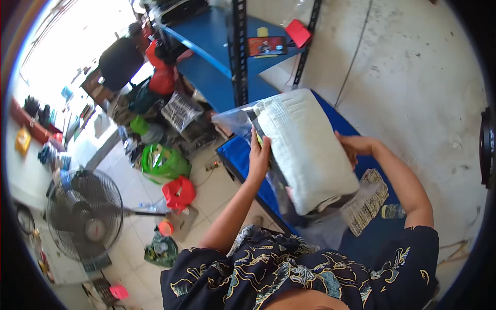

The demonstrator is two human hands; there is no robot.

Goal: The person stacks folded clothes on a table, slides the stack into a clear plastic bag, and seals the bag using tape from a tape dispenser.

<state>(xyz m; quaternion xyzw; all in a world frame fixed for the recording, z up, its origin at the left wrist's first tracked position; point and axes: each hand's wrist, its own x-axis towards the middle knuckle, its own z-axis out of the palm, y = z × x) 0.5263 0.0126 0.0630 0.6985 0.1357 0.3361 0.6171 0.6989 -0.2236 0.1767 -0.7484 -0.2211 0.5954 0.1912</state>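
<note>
A folded, pale cream fabric bundle (310,150) lies tilted between my hands above a blue surface (268,194). Clear plastic (235,120) spreads out around its left side and lower end. My left hand (260,155) is pressed against the bundle's left side, gripping the plastic edge there. On the opposite side, my right hand (355,146) holds the bundle's right edge with bent fingers, some of them hidden behind it. A woven, speckled beige textile (366,202) is below my right hand, next to a small clear container (392,211).
A blue shelf (206,72) with a black metal post (239,57) rises ahead, bearing a phone (267,46). At left stand a fan (85,214), a green bag (163,161) and a red bag (179,193). A pale wall (413,77) is at right.
</note>
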